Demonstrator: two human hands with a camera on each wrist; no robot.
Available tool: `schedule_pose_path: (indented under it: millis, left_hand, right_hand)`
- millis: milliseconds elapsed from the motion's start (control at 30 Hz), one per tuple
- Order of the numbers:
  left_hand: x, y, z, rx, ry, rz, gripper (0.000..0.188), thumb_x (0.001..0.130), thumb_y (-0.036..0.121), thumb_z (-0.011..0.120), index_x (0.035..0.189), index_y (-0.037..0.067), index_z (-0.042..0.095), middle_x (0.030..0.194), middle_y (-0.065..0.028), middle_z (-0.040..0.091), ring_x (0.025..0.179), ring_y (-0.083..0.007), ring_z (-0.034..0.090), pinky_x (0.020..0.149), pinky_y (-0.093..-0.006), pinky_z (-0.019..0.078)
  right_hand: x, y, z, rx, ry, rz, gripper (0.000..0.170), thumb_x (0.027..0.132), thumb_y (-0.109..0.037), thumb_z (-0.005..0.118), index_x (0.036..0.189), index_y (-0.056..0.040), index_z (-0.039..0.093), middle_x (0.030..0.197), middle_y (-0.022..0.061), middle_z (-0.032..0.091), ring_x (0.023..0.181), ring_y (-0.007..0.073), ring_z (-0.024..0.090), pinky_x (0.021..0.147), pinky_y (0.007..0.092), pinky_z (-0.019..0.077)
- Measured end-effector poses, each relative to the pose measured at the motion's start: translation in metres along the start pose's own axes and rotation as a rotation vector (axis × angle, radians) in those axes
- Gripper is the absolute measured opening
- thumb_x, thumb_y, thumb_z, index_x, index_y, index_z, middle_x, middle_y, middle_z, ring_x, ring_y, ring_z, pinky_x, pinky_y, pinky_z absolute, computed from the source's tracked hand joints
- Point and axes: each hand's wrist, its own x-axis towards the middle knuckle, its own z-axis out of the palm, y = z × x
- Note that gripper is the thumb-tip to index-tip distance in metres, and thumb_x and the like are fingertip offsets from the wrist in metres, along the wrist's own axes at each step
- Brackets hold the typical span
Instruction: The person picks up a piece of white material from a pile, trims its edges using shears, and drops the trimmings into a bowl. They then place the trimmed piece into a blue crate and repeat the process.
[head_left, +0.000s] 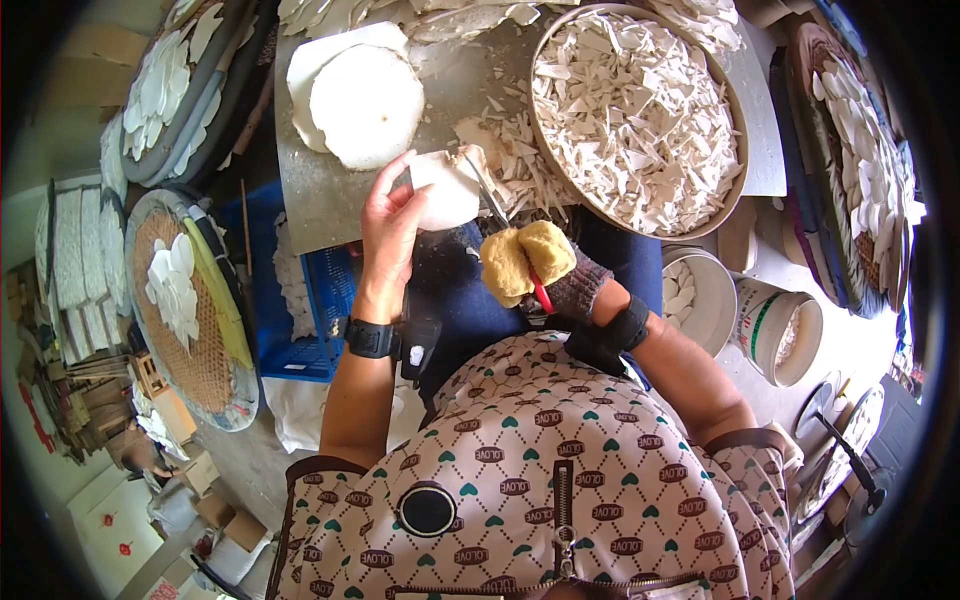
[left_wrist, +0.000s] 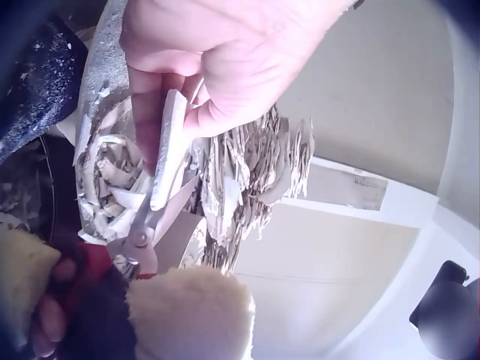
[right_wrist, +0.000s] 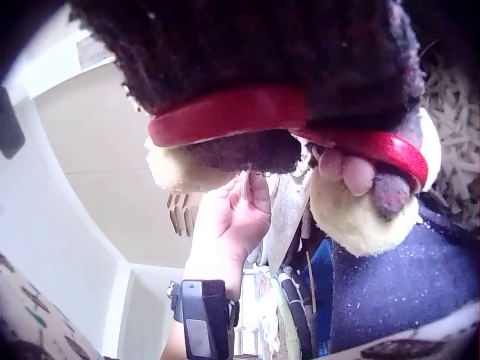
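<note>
Pinches a white slab [head_left: 446,198], probably light, stiff and brittle, best held across its faces, in the left hand [head_left: 388,238], and grips padded scissors [left_wrist: 140,238] opposite those fingertips in the right hand [head_left: 583,290].

From my head feed, I can make out a grey tabletop [head_left: 455,75]. Near its left edge lie two overlapping white discs [head_left: 367,107]. To the right, I see a round tray [head_left: 742,150] heaped with pale strips [head_left: 640,120], jutting past the near edge. Loose scraps [head_left: 520,160] lie against its left side; flat pieces [head_left: 450,22] line the far side.
</note>
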Motion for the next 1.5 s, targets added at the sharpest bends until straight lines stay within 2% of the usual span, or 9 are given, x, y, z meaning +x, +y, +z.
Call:
schedule_pose_path:
  millis: [133,267,667,700,767,900,1200,1300,1500]
  left_hand:
    - [0.003,-0.004,0.004,-0.082,0.047,0.051,0.049,0.083,0.002,0.059,0.129,-0.004,0.040,0.102,-0.0143,0.063,0.087,-0.0151,0.063,0.075,-0.0268,0.0530]
    - [0.005,-0.008,0.009,-0.143,0.104,0.063,0.047,0.083,0.002,0.059,0.126,-0.005,0.043,0.100,-0.0137,0.063,0.084,-0.0150,0.063,0.073,-0.0263,0.0538]
    - [0.008,0.012,-0.003,-0.144,-0.013,-0.079,0.036,0.082,0.002,0.059,0.115,-0.007,0.049,0.102,-0.0114,0.062,0.090,-0.0156,0.062,0.078,-0.0280,0.0527]
    - [0.010,0.014,-0.006,-0.134,-0.029,-0.055,0.032,0.082,0.001,0.059,0.112,-0.006,0.051,0.104,-0.0111,0.062,0.094,-0.0160,0.061,0.081,-0.0282,0.0510]
    - [0.015,0.016,-0.016,-0.108,-0.064,-0.003,0.025,0.081,-0.001,0.059,0.106,-0.004,0.055,0.109,-0.0105,0.060,0.101,-0.0167,0.058,0.088,-0.0286,0.0475]
    - [0.018,0.024,-0.019,0.167,-0.060,0.530,0.019,0.077,-0.009,0.058,0.085,0.006,0.066,0.129,-0.0126,0.048,0.116,-0.0209,0.049,0.094,-0.0298,0.0417]
    - [0.013,0.022,-0.019,0.615,0.074,0.790,0.022,0.073,-0.010,0.062,0.083,0.009,0.069,0.128,-0.0160,0.050,0.123,-0.0311,0.044,0.103,-0.0389,0.0334]
    - [0.012,0.022,-0.017,0.647,0.060,0.802,0.021,0.073,-0.009,0.063,0.082,0.009,0.069,0.128,-0.0155,0.050,0.124,-0.0318,0.043,0.104,-0.0396,0.0331]
    - [0.011,0.020,-0.008,0.694,-0.042,0.862,0.021,0.072,-0.008,0.064,0.081,0.010,0.069,0.128,-0.0159,0.050,0.124,-0.0311,0.043,0.102,-0.0385,0.0358]
  right_hand:
    - [0.004,0.000,0.000,0.195,-0.028,0.121,0.017,0.086,-0.015,0.057,0.091,0.0000,0.062,0.078,0.0044,0.065,0.071,0.0106,0.060,0.064,0.0256,0.0485]
    - [0.004,-0.016,0.001,-0.343,-0.071,-0.106,0.019,0.086,-0.018,0.058,0.093,-0.0010,0.062,0.083,0.0056,0.066,0.074,0.0127,0.061,0.066,0.0263,0.0488]
    - [-0.006,-0.018,0.007,0.281,-0.004,0.200,0.021,0.085,-0.019,0.061,0.097,-0.0014,0.063,0.088,0.0052,0.066,0.082,0.0111,0.061,0.074,0.0256,0.0492]
    - [-0.005,-0.006,0.001,0.620,-0.051,0.322,0.019,0.085,-0.015,0.059,0.096,0.0003,0.062,0.089,0.0054,0.066,0.082,0.0113,0.061,0.074,0.0258,0.0497]
    - [-0.006,-0.003,-0.002,0.377,-0.056,0.235,0.018,0.086,-0.013,0.058,0.096,0.0012,0.062,0.089,0.0054,0.066,0.082,0.0119,0.062,0.074,0.0257,0.0499]
    - [-0.010,0.005,-0.004,0.673,-0.175,0.172,0.024,0.089,-0.008,0.054,0.111,0.0025,0.054,0.105,0.0098,0.061,0.096,0.0160,0.060,0.086,0.0285,0.0485]
    - [-0.004,0.008,0.009,1.075,-0.275,0.125,0.031,0.091,-0.011,0.053,0.120,-0.0019,0.049,0.118,0.0092,0.055,0.109,0.0167,0.053,0.098,0.0305,0.0407]
    - [-0.007,0.009,0.006,1.064,-0.185,0.154,0.024,0.092,-0.010,0.049,0.113,0.0017,0.052,0.112,0.0113,0.059,0.103,0.0174,0.057,0.093,0.0309,0.0449]
    - [-0.008,-0.008,0.005,0.089,-0.095,-0.036,0.022,0.090,-0.010,0.053,0.110,-0.0002,0.055,0.108,0.0099,0.061,0.099,0.0168,0.059,0.088,0.0287,0.0462]
